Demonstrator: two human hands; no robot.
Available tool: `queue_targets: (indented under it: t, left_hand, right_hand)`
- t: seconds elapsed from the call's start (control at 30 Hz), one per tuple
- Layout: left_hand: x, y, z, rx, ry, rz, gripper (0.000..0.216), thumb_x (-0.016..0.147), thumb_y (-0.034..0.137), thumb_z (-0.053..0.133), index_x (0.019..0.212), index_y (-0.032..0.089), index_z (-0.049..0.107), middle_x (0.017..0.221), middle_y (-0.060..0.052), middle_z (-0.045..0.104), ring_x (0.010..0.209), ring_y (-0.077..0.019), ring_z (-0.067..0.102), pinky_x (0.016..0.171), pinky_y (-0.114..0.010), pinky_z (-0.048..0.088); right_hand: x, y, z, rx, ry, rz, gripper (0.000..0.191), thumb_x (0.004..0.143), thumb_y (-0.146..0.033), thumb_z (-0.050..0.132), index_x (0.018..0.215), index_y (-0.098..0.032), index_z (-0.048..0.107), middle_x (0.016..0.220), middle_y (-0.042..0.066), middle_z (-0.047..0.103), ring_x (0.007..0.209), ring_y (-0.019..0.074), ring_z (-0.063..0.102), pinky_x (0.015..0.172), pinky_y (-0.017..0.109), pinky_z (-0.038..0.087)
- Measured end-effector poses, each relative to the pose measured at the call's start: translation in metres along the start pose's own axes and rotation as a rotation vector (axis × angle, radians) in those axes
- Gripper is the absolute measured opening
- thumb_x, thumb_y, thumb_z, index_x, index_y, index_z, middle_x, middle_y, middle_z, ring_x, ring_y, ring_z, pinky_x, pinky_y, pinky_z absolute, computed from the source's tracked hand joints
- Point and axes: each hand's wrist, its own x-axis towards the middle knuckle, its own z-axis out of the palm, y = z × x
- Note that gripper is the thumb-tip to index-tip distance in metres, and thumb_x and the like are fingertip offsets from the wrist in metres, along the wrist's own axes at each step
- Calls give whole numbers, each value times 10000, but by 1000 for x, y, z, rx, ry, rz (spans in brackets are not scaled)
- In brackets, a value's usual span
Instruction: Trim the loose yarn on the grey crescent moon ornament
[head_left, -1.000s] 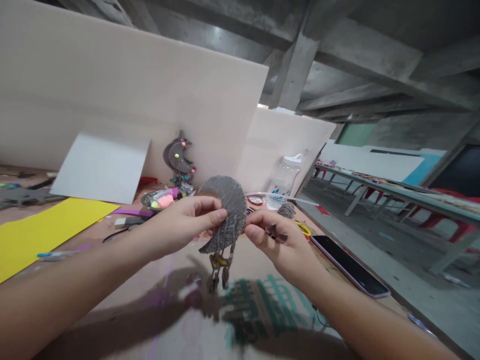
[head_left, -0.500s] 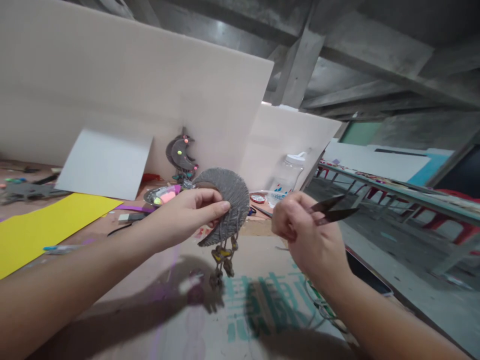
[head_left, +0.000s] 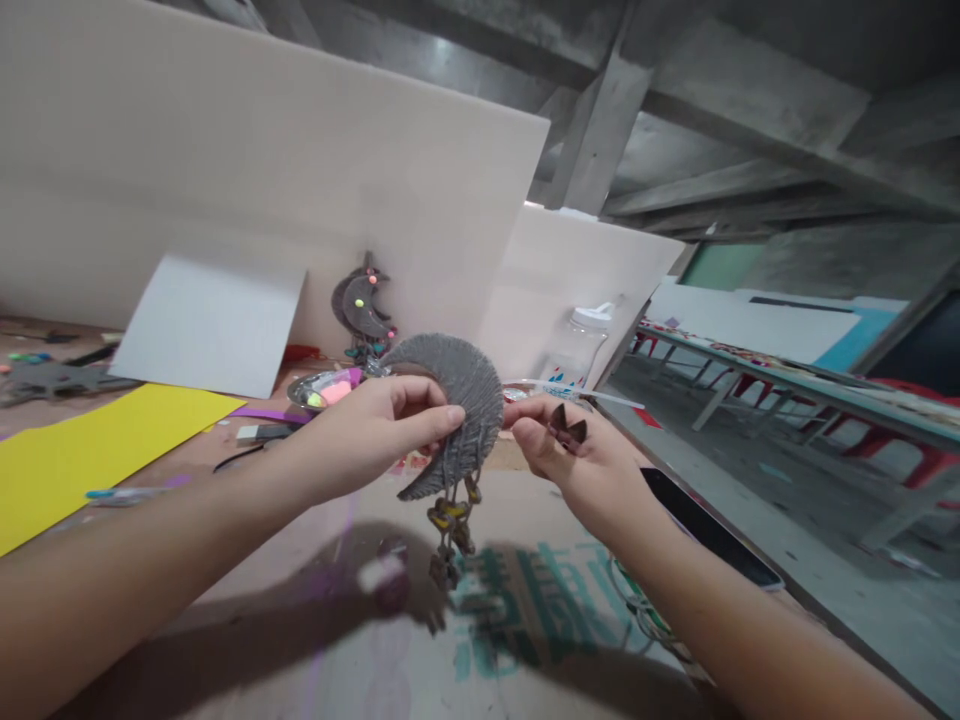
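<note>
My left hand (head_left: 379,428) pinches a grey yarn-wrapped crescent moon (head_left: 461,400) and holds it up above the table. Small charms (head_left: 450,525) dangle on strings from the moon's lower tip. My right hand (head_left: 574,455) is closed around small dark thread snips (head_left: 566,428), with its thumb and forefinger touching the moon's right edge. A second dark crescent moon with coloured pompoms (head_left: 365,308) leans against the white board behind.
A yellow paper sheet (head_left: 82,455), a white sheet (head_left: 210,325), a bowl of pompoms (head_left: 326,390) and a pen (head_left: 120,495) lie to the left. A plastic bottle (head_left: 577,345) stands behind, and a phone (head_left: 705,525) lies by the table's right edge.
My right hand swung out to the right with the snips pointing away, then came back to the moon's right edge. The left hand kept the moon nearly still.
</note>
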Motion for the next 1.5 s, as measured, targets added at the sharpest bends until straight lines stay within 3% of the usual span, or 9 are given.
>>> queue_targets:
  t: [0.13,0.3,0.5,0.67,0.87,1.07,1.27,1.5]
  left_hand:
    - [-2,-2,1,123,-18,24,290,824,415,537,667,171,524,631,36,489,599,-107,481,553,-224,357]
    - [-1,-8,3,304,28,52,380,835,492,475,640,167,497,603,36,449,577,-117,456,523,-233,335]
    - [9,-21,3,457,87,37,387,837,476,463,609,164,486,569,35,431,559,-116,435,499,-234,298]
    - [17,-28,12,425,82,13,365,833,442,470,602,161,501,571,32,452,559,-115,461,512,-234,326]
    - [8,-39,24,351,67,-35,370,835,456,474,620,159,525,614,14,508,611,-130,513,571,-246,386]
    - [-12,-56,29,236,119,-183,373,822,489,488,627,172,501,587,29,492,547,-118,496,507,-229,377]
    - [-25,-76,35,237,68,-263,381,832,473,477,588,182,447,464,52,459,408,-93,433,403,-206,305]
    - [-27,-92,39,244,24,-145,400,876,457,416,599,171,452,544,46,442,474,-82,421,445,-200,324]
  right_hand:
    - [-1,1,3,-24,-50,-12,211,825,-380,547,760,-183,586,638,-24,484,573,96,416,539,237,323]
    - [2,11,14,59,-49,-4,218,838,-375,529,742,-180,536,622,-36,435,554,87,369,525,226,298]
    - [-1,59,36,313,-125,72,384,875,-517,436,670,-199,374,563,-65,276,496,77,245,470,227,223]
    - [-15,89,43,304,-154,179,453,852,-604,394,666,-192,411,541,-64,283,492,85,262,464,236,221]
    - [-25,82,37,257,-203,191,538,806,-667,402,557,-190,378,523,-47,326,492,86,294,477,241,246]
    - [-35,78,38,298,-328,190,551,778,-672,449,733,-146,607,652,11,517,554,98,405,505,232,306]
    - [-26,86,48,357,-210,334,467,733,-633,551,796,-171,562,564,-58,370,498,77,316,480,219,276]
    - [-28,85,52,304,-286,399,388,774,-530,552,644,-182,436,564,-63,341,510,73,317,485,220,252]
